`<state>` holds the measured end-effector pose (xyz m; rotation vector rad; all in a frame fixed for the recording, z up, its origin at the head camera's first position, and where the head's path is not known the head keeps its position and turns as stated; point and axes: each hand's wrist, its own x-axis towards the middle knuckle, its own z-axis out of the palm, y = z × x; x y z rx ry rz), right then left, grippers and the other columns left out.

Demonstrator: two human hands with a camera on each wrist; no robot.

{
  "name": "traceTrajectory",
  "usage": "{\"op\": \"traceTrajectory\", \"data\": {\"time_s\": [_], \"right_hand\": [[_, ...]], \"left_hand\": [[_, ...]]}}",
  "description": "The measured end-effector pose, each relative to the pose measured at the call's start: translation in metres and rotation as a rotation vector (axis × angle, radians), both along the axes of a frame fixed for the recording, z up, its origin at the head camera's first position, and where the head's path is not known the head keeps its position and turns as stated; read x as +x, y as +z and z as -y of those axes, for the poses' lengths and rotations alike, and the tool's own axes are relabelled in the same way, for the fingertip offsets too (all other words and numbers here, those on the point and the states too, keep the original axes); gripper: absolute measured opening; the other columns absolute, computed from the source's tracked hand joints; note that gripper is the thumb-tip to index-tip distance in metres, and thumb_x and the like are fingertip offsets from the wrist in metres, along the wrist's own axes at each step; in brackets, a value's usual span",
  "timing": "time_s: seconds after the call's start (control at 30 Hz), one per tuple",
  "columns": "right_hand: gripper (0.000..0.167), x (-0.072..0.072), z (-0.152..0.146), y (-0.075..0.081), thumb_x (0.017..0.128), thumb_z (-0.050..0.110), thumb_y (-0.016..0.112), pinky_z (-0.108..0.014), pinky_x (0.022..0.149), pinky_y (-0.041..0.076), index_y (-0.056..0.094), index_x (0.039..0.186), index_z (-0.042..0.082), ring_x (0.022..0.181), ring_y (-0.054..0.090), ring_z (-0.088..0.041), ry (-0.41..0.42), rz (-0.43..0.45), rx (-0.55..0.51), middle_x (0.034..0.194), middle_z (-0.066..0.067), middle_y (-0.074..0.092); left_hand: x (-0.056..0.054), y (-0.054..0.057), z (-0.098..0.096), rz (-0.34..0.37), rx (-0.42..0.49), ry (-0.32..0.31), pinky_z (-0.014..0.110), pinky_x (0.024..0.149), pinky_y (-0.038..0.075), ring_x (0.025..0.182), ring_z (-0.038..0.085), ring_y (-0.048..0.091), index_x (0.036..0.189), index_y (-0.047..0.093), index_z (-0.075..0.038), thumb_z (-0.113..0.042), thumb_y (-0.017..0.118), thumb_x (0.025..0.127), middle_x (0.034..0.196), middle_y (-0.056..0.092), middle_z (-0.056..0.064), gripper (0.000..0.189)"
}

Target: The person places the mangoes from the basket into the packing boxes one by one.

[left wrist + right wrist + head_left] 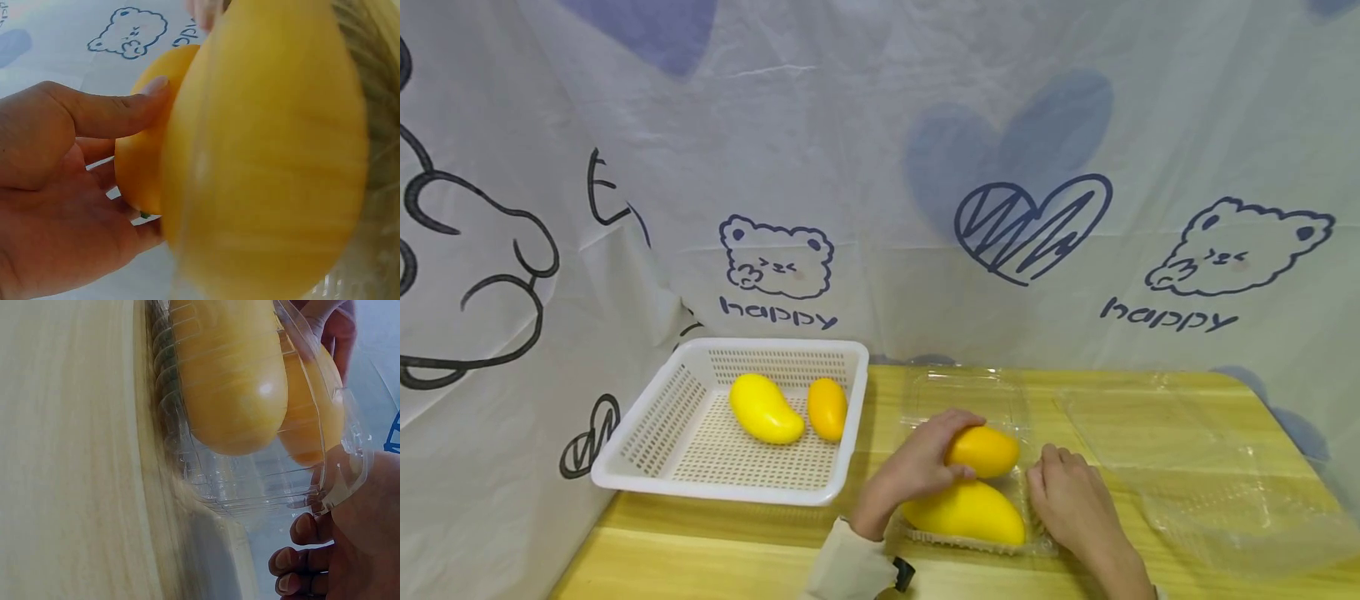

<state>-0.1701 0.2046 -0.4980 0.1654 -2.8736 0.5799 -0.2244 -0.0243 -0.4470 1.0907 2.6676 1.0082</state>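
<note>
A clear plastic clamshell container (1037,546) lies open on the wooden table (700,550). A yellow mango (966,512) lies in its front part. My left hand (962,446) grips an orange mango (988,452) just behind the yellow one, inside the container. In the left wrist view the thumb (112,112) presses the orange mango (140,169) beside the yellow mango (269,156). My right hand (1048,471) holds the container's right rim. In the right wrist view its curled fingers (300,562) sit by the container's corner (350,469), with both mangoes (231,381) behind the wall.
A white perforated basket (625,467) stands at the left and holds a yellow mango (765,408) and an orange mango (827,408). More clear plastic packaging (1187,467) lies on the table's right side. A printed cloth hangs behind and to the left.
</note>
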Motion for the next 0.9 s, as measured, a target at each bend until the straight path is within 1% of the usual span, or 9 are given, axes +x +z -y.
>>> {"op": "traceTrajectory", "data": {"time_s": [0.2, 0.37, 0.47, 0.57, 0.67, 0.73, 0.8, 0.9], "right_hand": [[0.021, 0.000, 0.000, -0.001, 0.101, 0.013, 0.050, -0.049, 0.069, 0.046, 0.051, 0.081, 0.008, 0.068, 0.051, -0.025, -0.003, -0.025, -0.004, 0.072, -0.004, 0.049], [0.020, 0.000, 0.000, 0.001, 0.101, 0.013, 0.049, -0.049, 0.068, 0.045, 0.051, 0.082, 0.008, 0.068, 0.051, -0.026, -0.005, -0.024, -0.004, 0.072, -0.005, 0.048], [0.020, 0.000, 0.000, 0.001, 0.101, 0.014, 0.049, -0.048, 0.067, 0.044, 0.050, 0.082, 0.008, 0.067, 0.050, -0.026, -0.003, -0.016, -0.002, 0.072, -0.004, 0.047], [0.020, 0.000, 0.000, 0.001, 0.102, 0.014, 0.048, -0.047, 0.066, 0.044, 0.050, 0.082, 0.008, 0.067, 0.049, -0.025, -0.005, -0.008, -0.002, 0.072, -0.004, 0.048], [0.020, 0.000, 0.000, 0.000, 0.101, 0.014, 0.048, -0.047, 0.066, 0.044, 0.051, 0.082, 0.008, 0.068, 0.050, -0.025, -0.006, -0.007, -0.004, 0.073, -0.004, 0.048], [0.021, 0.000, 0.000, -0.001, 0.101, 0.014, 0.049, -0.047, 0.067, 0.045, 0.050, 0.082, 0.008, 0.069, 0.051, -0.026, -0.006, -0.006, -0.005, 0.073, -0.004, 0.049], [0.021, -0.001, 0.000, 0.000, 0.102, 0.014, 0.048, -0.048, 0.067, 0.045, 0.050, 0.082, 0.008, 0.069, 0.051, -0.026, -0.005, 0.000, -0.006, 0.073, -0.004, 0.048], [0.021, -0.001, 0.000, 0.000, 0.102, 0.014, 0.048, -0.048, 0.067, 0.045, 0.050, 0.082, 0.008, 0.069, 0.051, -0.026, -0.003, 0.003, -0.006, 0.072, -0.004, 0.048]], "left_hand": [[0.005, -0.005, -0.009, -0.006, -0.003, 0.036, 0.034, 0.102, 0.048, 0.115, 0.021, 0.054, 0.146, 0.054, -0.012, -0.010, 0.078, 0.091, 0.139, 0.046, 0.009, 0.060], [0.007, -0.009, -0.014, -0.050, -0.021, 0.045, 0.033, 0.104, 0.046, 0.117, 0.020, 0.051, 0.145, 0.056, -0.010, -0.008, 0.078, 0.090, 0.136, 0.048, 0.007, 0.059], [0.007, -0.011, -0.016, -0.049, -0.022, 0.059, 0.034, 0.105, 0.045, 0.120, 0.021, 0.050, 0.144, 0.056, -0.009, -0.006, 0.078, 0.090, 0.137, 0.050, 0.006, 0.058], [0.008, -0.014, -0.020, -0.052, -0.037, 0.108, 0.036, 0.105, 0.044, 0.121, 0.023, 0.049, 0.142, 0.057, -0.009, -0.007, 0.078, 0.089, 0.138, 0.051, 0.006, 0.057], [0.010, -0.016, -0.022, -0.085, -0.081, 0.168, 0.040, 0.104, 0.044, 0.123, 0.025, 0.047, 0.141, 0.059, -0.012, -0.008, 0.079, 0.088, 0.138, 0.053, 0.004, 0.057], [0.012, -0.016, -0.024, -0.110, -0.114, 0.197, 0.041, 0.103, 0.044, 0.123, 0.026, 0.047, 0.140, 0.060, -0.013, -0.009, 0.079, 0.087, 0.138, 0.054, 0.004, 0.057], [0.013, -0.016, -0.024, -0.118, -0.121, 0.203, 0.041, 0.102, 0.044, 0.122, 0.026, 0.047, 0.140, 0.060, -0.013, -0.009, 0.079, 0.087, 0.138, 0.055, 0.004, 0.057], [0.014, -0.017, -0.026, -0.093, -0.106, 0.195, 0.037, 0.099, 0.045, 0.118, 0.025, 0.047, 0.141, 0.060, -0.012, -0.009, 0.078, 0.088, 0.135, 0.054, 0.005, 0.056]]}}
